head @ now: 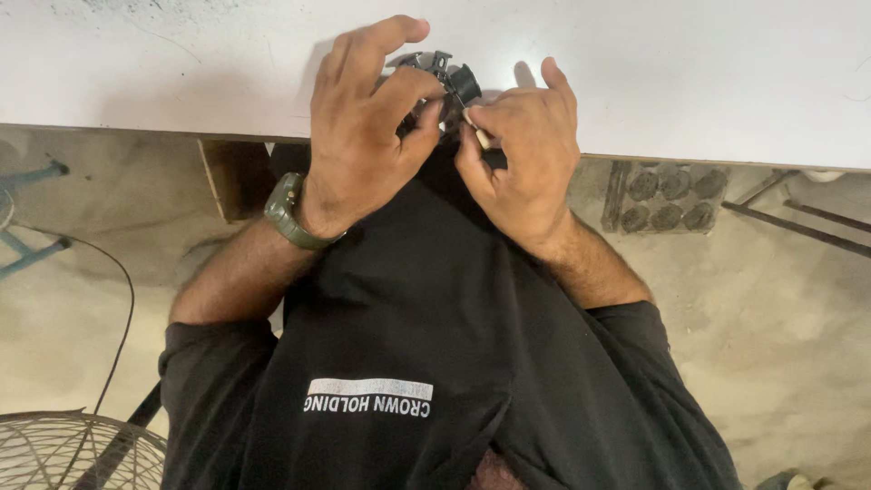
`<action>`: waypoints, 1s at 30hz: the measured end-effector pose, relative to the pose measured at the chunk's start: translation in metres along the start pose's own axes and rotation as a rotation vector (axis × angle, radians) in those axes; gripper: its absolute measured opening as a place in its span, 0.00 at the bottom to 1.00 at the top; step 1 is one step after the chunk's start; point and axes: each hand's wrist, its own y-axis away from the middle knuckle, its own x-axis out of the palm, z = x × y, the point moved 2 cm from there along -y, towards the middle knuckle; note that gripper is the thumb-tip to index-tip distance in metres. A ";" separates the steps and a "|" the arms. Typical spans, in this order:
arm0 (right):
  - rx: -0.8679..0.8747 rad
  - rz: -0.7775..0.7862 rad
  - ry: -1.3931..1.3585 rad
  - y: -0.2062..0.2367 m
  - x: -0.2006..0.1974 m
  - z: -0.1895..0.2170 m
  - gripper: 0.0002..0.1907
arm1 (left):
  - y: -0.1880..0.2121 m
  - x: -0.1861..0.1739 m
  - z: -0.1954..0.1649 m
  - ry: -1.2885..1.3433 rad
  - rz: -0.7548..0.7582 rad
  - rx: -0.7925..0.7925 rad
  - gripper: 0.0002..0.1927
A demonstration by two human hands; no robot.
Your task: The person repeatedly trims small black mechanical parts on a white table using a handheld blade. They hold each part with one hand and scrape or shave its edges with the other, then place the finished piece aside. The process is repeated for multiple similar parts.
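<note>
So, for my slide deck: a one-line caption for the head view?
Left hand steadies a small black part at a white table's edge; right hand pinches a thin tool against it.

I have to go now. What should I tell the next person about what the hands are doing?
Left hand: fingers curled around a small black part at the edge of the white table, steadying it. A green watch is on that wrist.
Right hand: pinching a thin, light-coloured tool whose tip points at the black part.
Where things are: the part sits between both hands, mostly hidden by the fingers, so its exact shape is unclear.
Done: part is gripped and the tool is at it.
Left: cannot tell how far the work on the part has gone.
</note>
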 end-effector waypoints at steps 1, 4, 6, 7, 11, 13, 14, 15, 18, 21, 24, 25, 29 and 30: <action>-0.005 -0.001 0.003 -0.001 -0.001 0.000 0.15 | 0.001 0.000 -0.001 0.006 0.002 0.004 0.08; 0.025 0.062 -0.064 -0.005 -0.005 -0.002 0.14 | 0.003 0.002 -0.004 0.014 0.030 0.003 0.09; 0.041 0.057 -0.092 -0.007 -0.007 -0.002 0.13 | 0.003 0.004 -0.005 0.012 0.023 -0.007 0.09; 0.047 0.055 -0.106 -0.008 -0.007 -0.002 0.13 | 0.003 0.005 -0.006 0.009 0.018 -0.013 0.09; 0.062 0.065 -0.110 -0.008 -0.006 -0.002 0.13 | 0.001 0.011 -0.003 -0.015 -0.018 -0.037 0.09; 0.065 0.072 -0.109 -0.008 -0.005 -0.002 0.13 | 0.001 0.014 -0.002 -0.008 -0.035 -0.044 0.09; 0.063 0.069 -0.109 -0.007 -0.005 -0.002 0.13 | 0.001 0.015 -0.002 -0.003 -0.045 -0.045 0.10; 0.058 0.065 -0.108 -0.007 -0.005 -0.002 0.13 | 0.001 0.016 -0.002 0.000 -0.058 -0.043 0.11; 0.056 0.045 -0.134 -0.006 -0.005 -0.001 0.13 | 0.001 0.017 -0.002 -0.014 -0.057 -0.059 0.10; 0.013 0.044 -0.104 -0.007 -0.005 0.002 0.14 | 0.001 0.017 -0.003 -0.020 -0.083 -0.053 0.09; -0.027 0.037 -0.072 -0.010 -0.004 0.006 0.14 | 0.002 0.016 -0.003 0.011 -0.099 -0.062 0.09; -0.036 0.034 -0.068 -0.011 -0.004 0.008 0.14 | 0.002 0.017 -0.003 0.012 -0.097 -0.062 0.09; -0.048 0.070 -0.016 -0.014 -0.003 0.011 0.15 | 0.003 0.016 -0.002 0.008 -0.097 -0.066 0.10; -0.049 0.085 -0.005 -0.014 -0.003 0.011 0.15 | 0.003 0.015 -0.003 0.007 -0.102 -0.059 0.10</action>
